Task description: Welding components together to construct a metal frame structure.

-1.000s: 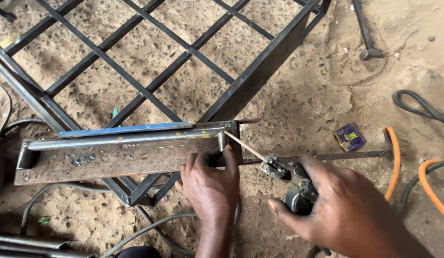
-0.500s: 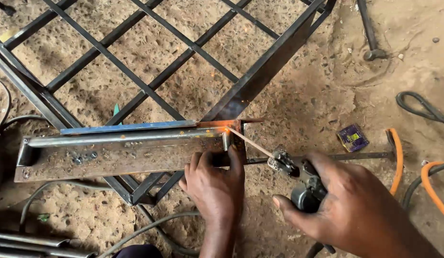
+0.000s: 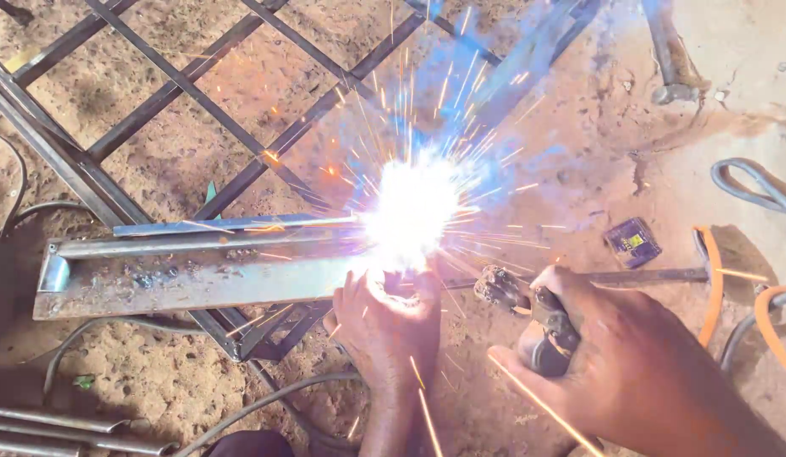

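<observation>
A dark steel grille point(image 3: 198, 93) of crossed bars lies flat on the sandy ground point(image 3: 579, 135) and fills the upper left of the view. Across its lower edge rests a long, rusty steel channel point(image 3: 181, 275), lying left to right with a thin rod point(image 3: 215, 225) along its upper side.

At the right end of the channel a white-blue arc flare point(image 3: 410, 207) burns, throwing orange sparks out over the grille and the ground in every direction. The flare hides the joint itself.

The left hand point(image 3: 389, 326) lies just under the flare, palm down, fingers pressed against the right end of the channel; whether they curl round its edge cannot be told through the glare. The right hand point(image 3: 630, 368) sits to the lower right, closed tight round the dark handle of an electrode holder point(image 3: 537, 317), whose metal head points up and left toward the flare.

An orange cable point(image 3: 713, 283) curves along the right edge, beside a grey cable point(image 3: 753, 186) looped above it. A small purple packet point(image 3: 632, 242) lies on the ground between the flare and the orange cable. A hammer point(image 3: 668, 51) rests at the top right.
</observation>
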